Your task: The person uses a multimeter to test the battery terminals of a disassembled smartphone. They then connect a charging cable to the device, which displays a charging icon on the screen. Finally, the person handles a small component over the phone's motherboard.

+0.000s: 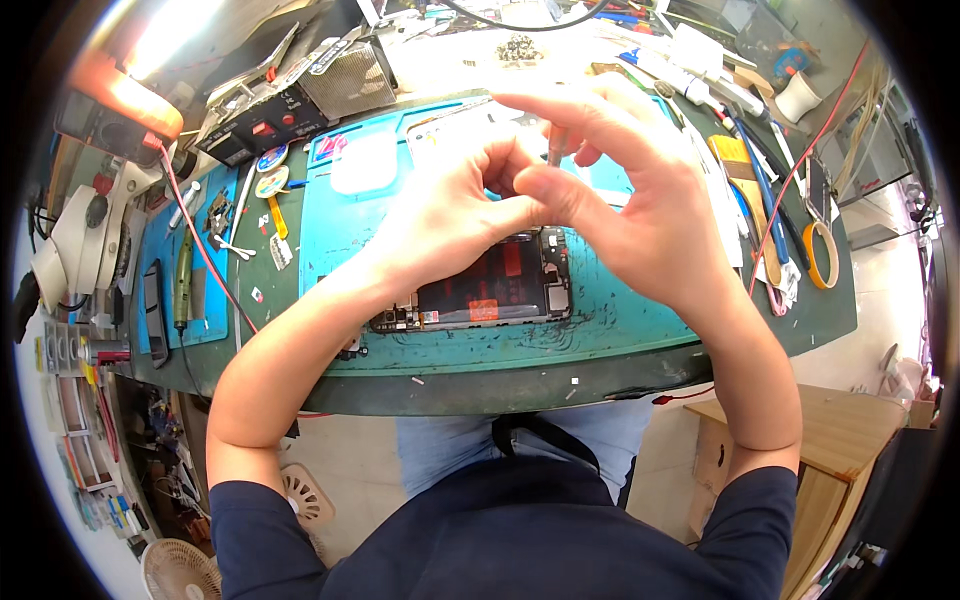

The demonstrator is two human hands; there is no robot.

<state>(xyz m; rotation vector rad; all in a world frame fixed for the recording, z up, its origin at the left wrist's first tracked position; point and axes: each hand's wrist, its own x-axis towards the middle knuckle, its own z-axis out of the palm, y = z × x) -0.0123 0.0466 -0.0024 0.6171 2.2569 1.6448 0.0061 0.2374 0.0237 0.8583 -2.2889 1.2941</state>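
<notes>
My left hand (455,205) and my right hand (640,185) are raised close together above the blue work mat (625,335), their fingertips meeting. The fingers of both are curled and closed. A short, thin greyish piece (556,147) shows between the fingers of my right hand; its kind is too hidden to tell. What my left fingers pinch is also hidden. Below them an opened smartphone (490,290) lies flat on the mat, its dark inside and orange label facing up. My wrists and hands cover its upper edge.
At the left stand a black power supply box (265,130), an orange lamp (125,95) and a green pen-like tool (183,275). On the right lie a brush (755,200), a roll of yellow tape (821,255) and several hand tools. A red wire (805,160) hangs there.
</notes>
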